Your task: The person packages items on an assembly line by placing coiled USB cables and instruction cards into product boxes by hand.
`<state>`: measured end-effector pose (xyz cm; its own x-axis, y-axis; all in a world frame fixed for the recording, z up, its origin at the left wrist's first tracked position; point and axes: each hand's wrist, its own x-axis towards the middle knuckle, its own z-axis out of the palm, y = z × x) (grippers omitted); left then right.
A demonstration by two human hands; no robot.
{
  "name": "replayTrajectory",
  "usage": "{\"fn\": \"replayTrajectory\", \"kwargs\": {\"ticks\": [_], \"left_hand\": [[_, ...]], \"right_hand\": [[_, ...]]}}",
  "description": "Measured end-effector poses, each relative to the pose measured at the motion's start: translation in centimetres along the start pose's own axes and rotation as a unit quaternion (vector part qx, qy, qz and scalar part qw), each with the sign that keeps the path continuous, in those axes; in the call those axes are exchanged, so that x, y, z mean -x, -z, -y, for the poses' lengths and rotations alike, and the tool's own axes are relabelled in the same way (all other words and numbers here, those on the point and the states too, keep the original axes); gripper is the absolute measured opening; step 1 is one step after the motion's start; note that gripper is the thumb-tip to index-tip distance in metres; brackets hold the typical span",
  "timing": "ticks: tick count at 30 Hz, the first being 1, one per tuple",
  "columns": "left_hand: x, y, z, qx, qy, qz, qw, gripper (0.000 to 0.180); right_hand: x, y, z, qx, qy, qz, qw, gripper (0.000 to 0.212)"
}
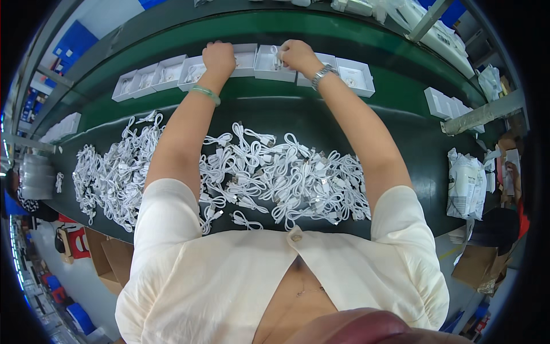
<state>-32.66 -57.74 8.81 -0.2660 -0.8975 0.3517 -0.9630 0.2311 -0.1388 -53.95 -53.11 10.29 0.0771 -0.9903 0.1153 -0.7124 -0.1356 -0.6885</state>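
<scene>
A row of open white boxes [361, 89] runs across the green belt at the far side. My right hand [299, 57] is closed on a coiled white cable [275, 57] over one box near the middle of the row. My left hand [219, 57] is at the row a little to the left, its fingers curled down; whatever they hold is hidden. Some boxes hold white contents, such as the small box [170, 73] on the left. Between my arms and the row's near side lies a big pile of coiled white cables [292, 178], with another cable pile [117, 172] beyond my left forearm.
White boxes [450, 106] stand at the right behind a metal post [487, 116]. A white plastic package [466, 186] lies at the table's right end. More white boxes [64, 127] sit at the far left. Cardboard boxes [106, 258] stand on the floor.
</scene>
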Motion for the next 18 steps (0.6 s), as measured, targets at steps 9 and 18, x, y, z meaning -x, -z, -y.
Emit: {"fn": "replayTrajectory", "kwargs": {"ticks": [9, 18], "left_hand": [[3.0, 3.7, 1.2, 0.252, -0.13, 0.074, 0.956, 0.018], [13.0, 9.6, -0.2, 0.338, -0.331, 0.291, 0.831, 0.027]], "right_hand": [[0.5, -1.9, 0.5, -0.062, 0.072, 0.043, 0.995, 0.027], [15.7, 3.2, 3.5, 0.174, 0.15, 0.318, 0.92, 0.029]]}}
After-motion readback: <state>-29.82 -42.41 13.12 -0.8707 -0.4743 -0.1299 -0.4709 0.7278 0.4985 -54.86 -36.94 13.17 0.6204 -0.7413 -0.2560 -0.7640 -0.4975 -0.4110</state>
